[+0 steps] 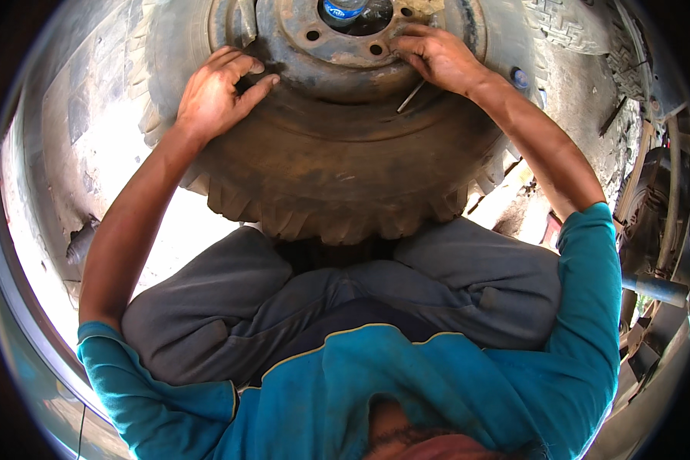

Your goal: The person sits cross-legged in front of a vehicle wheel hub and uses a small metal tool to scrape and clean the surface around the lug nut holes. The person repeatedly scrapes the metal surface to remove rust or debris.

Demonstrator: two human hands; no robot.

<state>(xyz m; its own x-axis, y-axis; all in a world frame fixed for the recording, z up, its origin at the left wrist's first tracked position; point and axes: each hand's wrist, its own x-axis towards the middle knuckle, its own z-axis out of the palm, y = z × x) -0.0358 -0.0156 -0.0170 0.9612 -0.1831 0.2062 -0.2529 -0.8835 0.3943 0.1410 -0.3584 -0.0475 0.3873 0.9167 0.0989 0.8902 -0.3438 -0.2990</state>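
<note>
A large worn tyre with chunky tread lies in front of me, mounted on a rusty steel wheel rim with round bolt holes. My left hand rests at the rim's left edge, its thumb apart from the bent fingers and nothing seen in it. Just above those fingertips a greyish bar lies against the rim. On the right side of the rim, my right hand is closed with bunched fingers. A thin metal rod sticks out below it over the sidewall; its other end is hidden by the hand.
A blue-labelled container shows in the rim's centre hole. Another treaded tyre lies at the far right. Metal parts and a grey pipe crowd the right edge. My bent legs flank the near side of the tyre.
</note>
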